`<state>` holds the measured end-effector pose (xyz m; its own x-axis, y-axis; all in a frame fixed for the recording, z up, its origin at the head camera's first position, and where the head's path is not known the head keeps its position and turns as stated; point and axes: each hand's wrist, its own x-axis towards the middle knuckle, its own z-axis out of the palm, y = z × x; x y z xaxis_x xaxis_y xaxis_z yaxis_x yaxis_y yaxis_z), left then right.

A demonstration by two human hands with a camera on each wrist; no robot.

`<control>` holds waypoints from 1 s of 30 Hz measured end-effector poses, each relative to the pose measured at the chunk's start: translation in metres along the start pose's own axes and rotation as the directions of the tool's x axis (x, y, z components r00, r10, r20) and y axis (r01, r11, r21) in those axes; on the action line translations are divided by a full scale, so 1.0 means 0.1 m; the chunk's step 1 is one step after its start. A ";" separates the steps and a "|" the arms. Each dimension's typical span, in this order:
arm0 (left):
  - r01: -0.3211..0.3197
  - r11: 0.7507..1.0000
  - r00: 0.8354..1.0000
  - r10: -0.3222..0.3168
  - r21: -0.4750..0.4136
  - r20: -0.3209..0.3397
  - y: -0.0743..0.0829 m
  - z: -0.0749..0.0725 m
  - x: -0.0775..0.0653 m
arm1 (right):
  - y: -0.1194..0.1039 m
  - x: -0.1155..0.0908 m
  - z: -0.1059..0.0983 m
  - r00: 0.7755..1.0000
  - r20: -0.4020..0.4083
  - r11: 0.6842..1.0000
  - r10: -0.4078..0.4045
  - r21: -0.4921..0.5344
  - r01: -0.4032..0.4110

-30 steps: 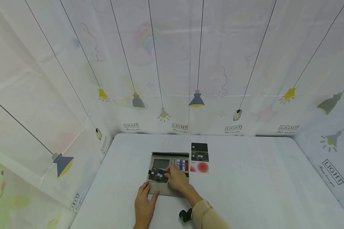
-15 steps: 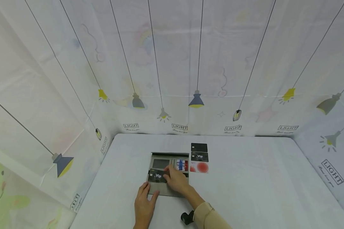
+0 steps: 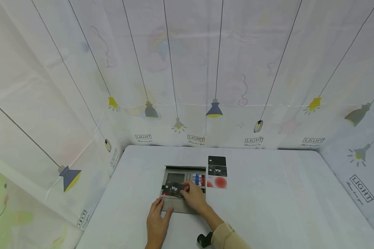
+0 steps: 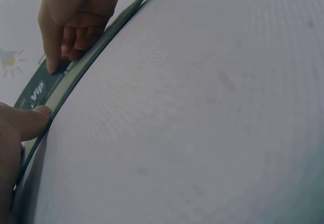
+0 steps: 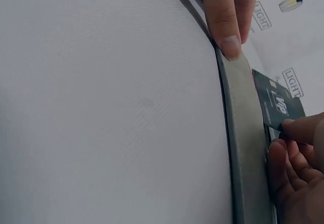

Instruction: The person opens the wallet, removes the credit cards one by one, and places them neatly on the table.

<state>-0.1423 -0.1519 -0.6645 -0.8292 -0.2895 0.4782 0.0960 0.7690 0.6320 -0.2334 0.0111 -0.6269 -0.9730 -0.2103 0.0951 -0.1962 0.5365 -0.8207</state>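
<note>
A grey-beige wallet (image 3: 180, 204) lies spread flat on the white table. Over its left card slots, my right hand (image 3: 194, 196) pinches the right end of a black VIP card (image 3: 174, 188) between thumb and fingers. The card sits slightly tilted, and a thin red strip (image 3: 164, 194) shows below its left end. My left hand (image 3: 157, 221) rests at the wallet's near left corner. Its thumb (image 5: 230, 46) presses on the near flap in the right wrist view. A blue, white and red card (image 3: 198, 179) sits in the wallet's right half.
Right of the wallet, a plain black card (image 3: 216, 160), another black VIP card (image 3: 217, 171) and a white card with red circles (image 3: 217, 182) lie in a column. A small black object (image 3: 204, 239) is beside the right sleeve. Lamp-printed sheets hang behind the table.
The VIP card in my right hand was first tilted, then lay level over the slot. Now it is tilted again and slightly right, uncovering the red strip. My left hand stays in place.
</note>
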 end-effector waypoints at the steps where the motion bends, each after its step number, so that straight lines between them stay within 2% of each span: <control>1: -0.004 1.000 1.000 0.004 0.001 -0.003 0.00 0.00 0.00 | -0.01 0.00 -0.01 1.000 -0.013 1.000 0.014 0.027 -0.014; 4: -0.009 1.000 1.000 0.009 0.005 -0.006 0.01 -0.01 0.00 | -0.03 -0.01 -0.05 0.998 -0.038 0.995 0.041 0.091 -0.037; 8: -0.007 1.000 1.000 0.007 0.000 0.001 0.01 -0.01 0.01 | -0.05 -0.01 -0.09 0.998 -0.023 0.991 0.066 0.117 -0.063; 17: 0.006 1.000 1.000 -0.006 -0.015 0.013 0.01 -0.01 0.00 | -0.06 -0.05 -0.14 0.998 0.000 0.990 0.057 0.126 -0.057; 23: 0.021 1.000 0.999 -0.021 -0.011 0.025 0.02 -0.02 0.01 | -0.02 -0.11 -0.22 0.997 -0.007 0.989 0.083 0.128 -0.081; 30: 0.026 1.000 0.999 -0.026 -0.013 0.019 0.02 -0.02 0.00 | 0.00 -0.18 -0.37 0.991 -0.003 0.955 0.137 0.268 -0.131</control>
<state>-0.1412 -0.1517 -0.6619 -0.8416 -0.2986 0.4500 0.0815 0.7535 0.6524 -0.2206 0.0450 -0.6072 -0.9910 -0.1327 -0.0168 -0.0270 0.3211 -0.9467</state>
